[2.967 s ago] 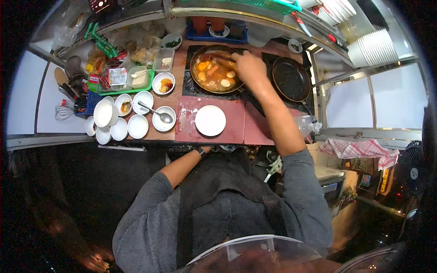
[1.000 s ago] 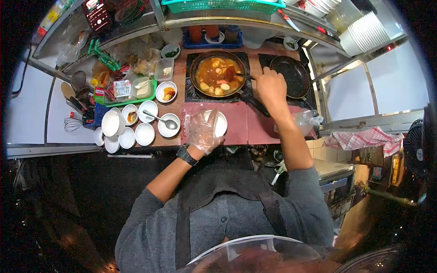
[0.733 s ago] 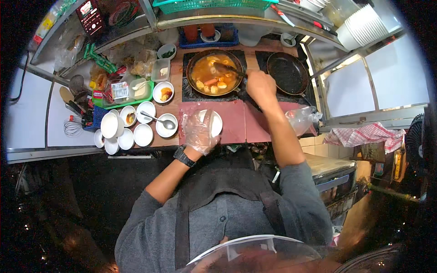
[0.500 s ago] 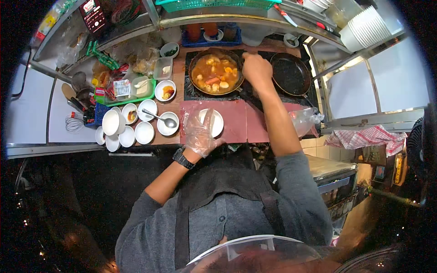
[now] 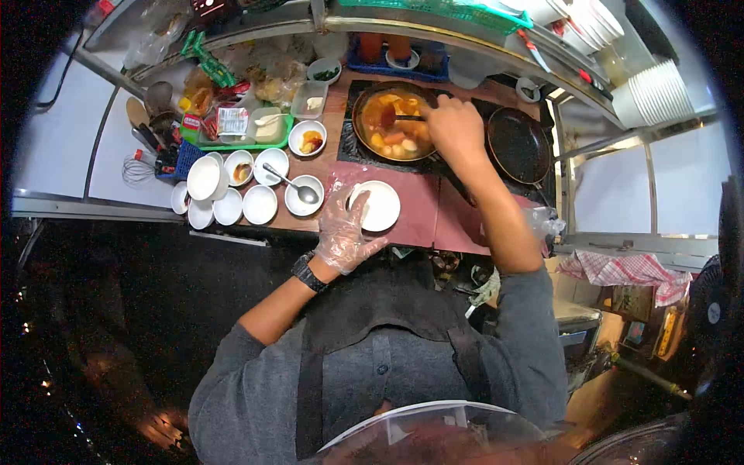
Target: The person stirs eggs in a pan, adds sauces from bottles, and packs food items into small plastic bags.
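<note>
My left hand (image 5: 343, 231), in a clear plastic glove, lies at the left edge of a white bowl (image 5: 381, 206) on the red mat. Its fingers are spread, the fingertips over the rim and the thumb apart from it. My bare right hand (image 5: 457, 133) is closed round the dark handle of a spatula (image 5: 389, 117) with a reddish-brown head. That head dips into an orange-red stew with pale and orange chunks in a round pan (image 5: 357, 132) on the stove. The bowl's inside looks white and bare.
Several white bowls stand at the left, one with a metal spoon (image 5: 304, 193). Behind them is a green tray (image 5: 288, 128) of containers. A dark pan (image 5: 518, 146) sits right of the stew. A metal shelf (image 5: 465, 48) crosses above; stacked white cups (image 5: 659, 91) stand at upper right.
The spatula's head now shows in the stew, after being out of sight. My left hand has shifted left off the white bowl, uncovering more of it. The whole view has shifted somewhat.
</note>
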A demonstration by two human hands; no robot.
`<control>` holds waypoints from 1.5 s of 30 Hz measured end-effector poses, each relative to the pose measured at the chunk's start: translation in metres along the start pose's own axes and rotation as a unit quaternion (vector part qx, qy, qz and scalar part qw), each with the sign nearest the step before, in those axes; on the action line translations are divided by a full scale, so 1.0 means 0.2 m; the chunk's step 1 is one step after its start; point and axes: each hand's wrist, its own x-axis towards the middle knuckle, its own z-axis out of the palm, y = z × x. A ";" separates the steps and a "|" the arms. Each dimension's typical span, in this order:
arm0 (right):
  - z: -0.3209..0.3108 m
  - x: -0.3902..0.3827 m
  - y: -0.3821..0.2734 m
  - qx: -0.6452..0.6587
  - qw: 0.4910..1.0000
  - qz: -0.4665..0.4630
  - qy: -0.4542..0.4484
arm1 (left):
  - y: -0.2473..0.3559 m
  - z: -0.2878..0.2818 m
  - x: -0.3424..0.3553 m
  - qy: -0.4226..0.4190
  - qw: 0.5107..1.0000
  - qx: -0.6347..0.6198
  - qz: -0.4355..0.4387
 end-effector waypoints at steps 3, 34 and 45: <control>-0.02 -0.08 -0.05 0.024 0.997 -0.064 0.047 | -0.02 0.02 -0.01 0.006 1.000 0.012 -0.002; 0.17 -0.25 0.10 0.173 0.952 0.235 -0.091 | -0.13 0.01 -0.12 -0.235 0.895 -0.374 0.058; 0.25 0.07 0.19 0.202 0.948 0.231 -0.081 | -0.47 0.81 -0.35 -0.355 0.831 -0.348 -0.248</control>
